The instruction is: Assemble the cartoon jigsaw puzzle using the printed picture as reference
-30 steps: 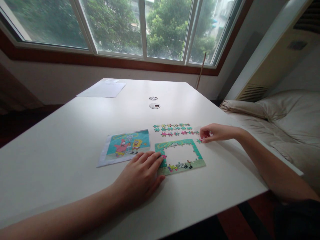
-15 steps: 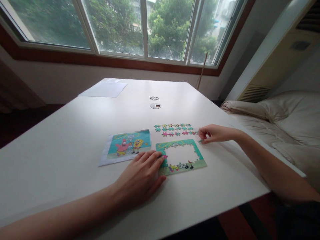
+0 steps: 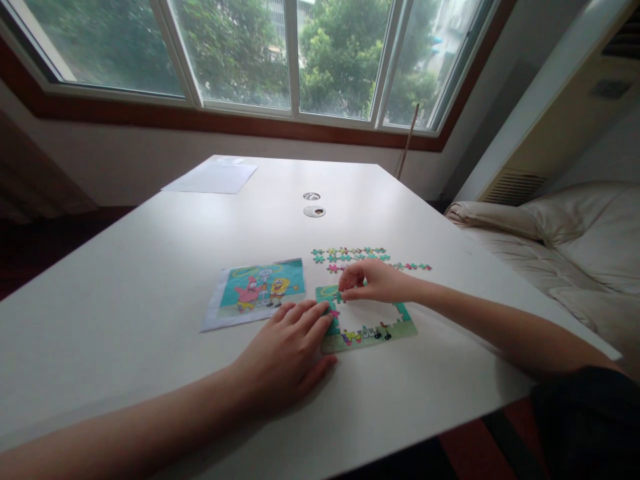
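A jigsaw frame (image 3: 380,332) with a finished border and a bare white middle lies on the white table (image 3: 125,300). My left hand (image 3: 287,353) lies flat with fingers stretched out, its fingertips pressing the frame's left edge. My right hand (image 3: 373,280) hovers over the frame's top left part, fingers pinched on a small green puzzle piece (image 3: 341,297). Beyond the frame, several loose pieces (image 3: 350,255) sit in rows. A cartoon reference picture (image 3: 257,291) lies to the left of the frame.
A white sheet of paper (image 3: 213,177) lies at the table's far left. Two round cable holes (image 3: 314,211) sit mid-table. A bed with cream bedding (image 3: 565,227) stands to the right, windows (image 3: 280,53) behind. The near table edge (image 3: 410,427) runs below my arms.
My right hand moved left from the right end of the loose pieces to the frame's top left, carrying a small piece. The left hand stayed in place.
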Demonstrator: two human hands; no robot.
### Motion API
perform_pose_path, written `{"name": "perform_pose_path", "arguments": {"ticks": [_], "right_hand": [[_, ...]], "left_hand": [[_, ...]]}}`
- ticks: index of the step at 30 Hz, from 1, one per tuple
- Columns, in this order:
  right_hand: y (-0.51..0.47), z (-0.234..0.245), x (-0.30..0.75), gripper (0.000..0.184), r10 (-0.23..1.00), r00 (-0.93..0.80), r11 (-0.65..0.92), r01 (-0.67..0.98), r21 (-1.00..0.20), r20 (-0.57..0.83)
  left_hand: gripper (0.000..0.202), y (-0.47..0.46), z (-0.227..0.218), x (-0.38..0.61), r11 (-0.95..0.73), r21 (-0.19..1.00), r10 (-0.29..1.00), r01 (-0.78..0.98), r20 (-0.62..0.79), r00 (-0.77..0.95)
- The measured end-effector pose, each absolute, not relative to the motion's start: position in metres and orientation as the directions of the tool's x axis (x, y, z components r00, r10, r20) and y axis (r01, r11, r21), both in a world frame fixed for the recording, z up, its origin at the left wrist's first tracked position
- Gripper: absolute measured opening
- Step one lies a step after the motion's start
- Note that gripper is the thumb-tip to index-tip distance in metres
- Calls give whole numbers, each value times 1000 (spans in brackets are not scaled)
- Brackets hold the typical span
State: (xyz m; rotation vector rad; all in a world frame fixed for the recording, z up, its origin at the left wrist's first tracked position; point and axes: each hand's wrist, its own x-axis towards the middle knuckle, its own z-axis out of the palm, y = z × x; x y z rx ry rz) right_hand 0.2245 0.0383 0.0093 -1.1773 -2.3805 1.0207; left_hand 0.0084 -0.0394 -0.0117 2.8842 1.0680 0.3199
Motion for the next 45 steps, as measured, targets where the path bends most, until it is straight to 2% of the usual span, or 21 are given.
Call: {"name": "perform_pose_path", "arguments": {"ticks": [8,14,18,26,34,38,45], "right_hand": [[37,7,220,13,770,-638,525,614,-589,22],[29,5,228,12,770,-614,616,645,-452,172],[18,7,237,14,722,-650,684,622,-380,237],[6,0,240,22,656,-729,751,604,-265,196],[3,2,242,25,638,-749,764,587,-269,177],[0,4,251,29,616,-770,784,578,-229,166],[-10,9,265,27,640,-760,763,610,-213,116]], "left_hand": [[45,-39,-12,9,-765,114,643,633,161,748],[44,-38,-10,8,-771,129,637,624,172,752],[47,-36,-9,9,-782,134,623,608,157,766],[49,-28,-6,9,-808,146,587,571,114,802],[49,-25,-4,9,-834,152,549,530,134,825],[50,-26,-8,8,-829,152,557,538,147,817],[46,-27,-7,7,-824,152,564,546,136,814]]}}
